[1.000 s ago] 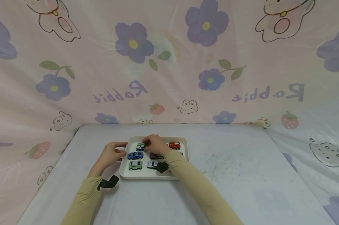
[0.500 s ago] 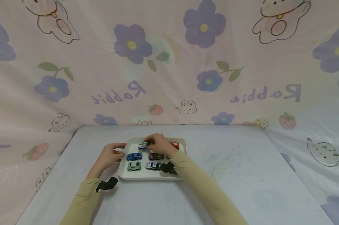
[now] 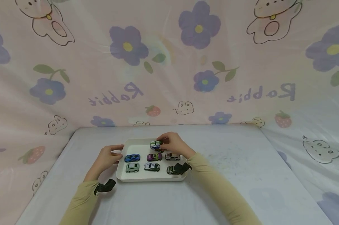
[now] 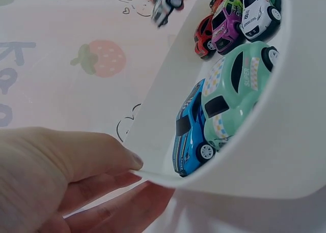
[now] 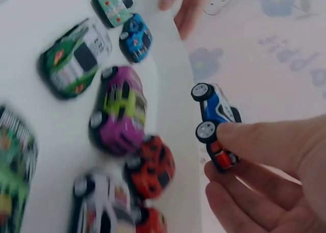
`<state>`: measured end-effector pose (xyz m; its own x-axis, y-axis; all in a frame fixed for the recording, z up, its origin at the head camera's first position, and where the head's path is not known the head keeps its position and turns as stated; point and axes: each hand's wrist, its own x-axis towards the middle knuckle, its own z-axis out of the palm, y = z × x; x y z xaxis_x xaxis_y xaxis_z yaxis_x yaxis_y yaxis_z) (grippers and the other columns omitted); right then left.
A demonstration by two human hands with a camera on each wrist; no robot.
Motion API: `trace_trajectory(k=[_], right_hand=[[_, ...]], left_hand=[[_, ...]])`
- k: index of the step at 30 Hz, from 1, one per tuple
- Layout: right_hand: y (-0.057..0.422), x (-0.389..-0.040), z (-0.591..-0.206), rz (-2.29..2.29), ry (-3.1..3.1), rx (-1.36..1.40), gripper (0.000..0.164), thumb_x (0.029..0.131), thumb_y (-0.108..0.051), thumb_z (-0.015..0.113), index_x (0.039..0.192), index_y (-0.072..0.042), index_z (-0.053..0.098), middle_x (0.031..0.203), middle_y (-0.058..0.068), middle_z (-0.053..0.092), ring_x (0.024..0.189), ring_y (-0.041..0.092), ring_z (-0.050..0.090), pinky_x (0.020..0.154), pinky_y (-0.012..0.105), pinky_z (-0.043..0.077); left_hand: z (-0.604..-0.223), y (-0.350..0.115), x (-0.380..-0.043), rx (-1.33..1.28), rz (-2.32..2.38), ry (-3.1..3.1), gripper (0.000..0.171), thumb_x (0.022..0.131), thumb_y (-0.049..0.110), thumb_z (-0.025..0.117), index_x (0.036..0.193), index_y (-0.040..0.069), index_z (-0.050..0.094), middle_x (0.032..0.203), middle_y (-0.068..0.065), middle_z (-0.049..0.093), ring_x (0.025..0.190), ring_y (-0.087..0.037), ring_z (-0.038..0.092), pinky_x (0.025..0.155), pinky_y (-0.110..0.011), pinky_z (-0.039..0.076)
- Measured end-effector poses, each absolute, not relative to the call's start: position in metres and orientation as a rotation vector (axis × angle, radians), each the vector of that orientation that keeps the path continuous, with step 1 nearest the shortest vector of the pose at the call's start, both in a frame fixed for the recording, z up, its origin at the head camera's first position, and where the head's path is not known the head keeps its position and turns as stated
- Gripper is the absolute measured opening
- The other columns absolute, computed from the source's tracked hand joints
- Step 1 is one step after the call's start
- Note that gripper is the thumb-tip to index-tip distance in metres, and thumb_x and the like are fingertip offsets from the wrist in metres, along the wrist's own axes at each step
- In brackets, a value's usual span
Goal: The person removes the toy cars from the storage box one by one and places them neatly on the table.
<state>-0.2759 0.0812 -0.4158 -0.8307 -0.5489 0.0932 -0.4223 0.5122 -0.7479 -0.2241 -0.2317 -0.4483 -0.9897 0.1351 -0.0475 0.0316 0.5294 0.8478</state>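
Observation:
My right hand (image 3: pixel 173 144) pinches a small blue-and-white toy car (image 5: pixel 216 108) between thumb and fingers, raised over the back part of the white tray (image 3: pixel 147 180). In the right wrist view its wheels face the tray and an orange-red end points at the fingers. My left hand (image 3: pixel 109 156) grips the tray's left edge, thumb at the rim and fingers beneath, as the left wrist view shows. Nearest to it in the tray are a blue toy car (image 4: pixel 191 128) and a mint-green one (image 4: pixel 237 93). The purple toy car (image 3: pixel 154 157) lies below the held car.
Also in the tray are a white-and-green toy car (image 3: pixel 152 167), a silver one (image 3: pixel 172 156), a dark green one (image 3: pixel 171 170) partly behind the wrist camera (image 3: pixel 182 168), and a red one with black spots (image 5: pixel 155 167). A patterned cloth (image 3: pixel 169 68) hangs behind the white table (image 3: pixel 228 175).
My right hand has moved right along the tray's back with the blue-and-white toy car, uncovering the silver car. The left hand keeps its grip on the tray's edge.

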Motion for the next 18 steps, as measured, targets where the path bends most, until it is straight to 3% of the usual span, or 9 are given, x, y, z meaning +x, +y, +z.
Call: trace_trajectory(k=[18], right_hand=[[0.175, -0.273, -0.413, -1.355, 2.686, -0.761, 0.031, 0.086, -0.004, 0.070, 0.117, -0.003, 0.066, 0.114, 0.011, 0.065, 0.104, 0.024, 0.063, 0.090, 0.033, 0.050]], left_hand=[[-0.451, -0.233, -0.223, 0.140, 1.447, 2.675, 0.048, 0.089, -0.002, 0.062, 0.135, -0.006, 0.048, 0.133, -0.028, 0.049, 0.101, -0.036, 0.063, 0.067, -0.035, 0.058]])
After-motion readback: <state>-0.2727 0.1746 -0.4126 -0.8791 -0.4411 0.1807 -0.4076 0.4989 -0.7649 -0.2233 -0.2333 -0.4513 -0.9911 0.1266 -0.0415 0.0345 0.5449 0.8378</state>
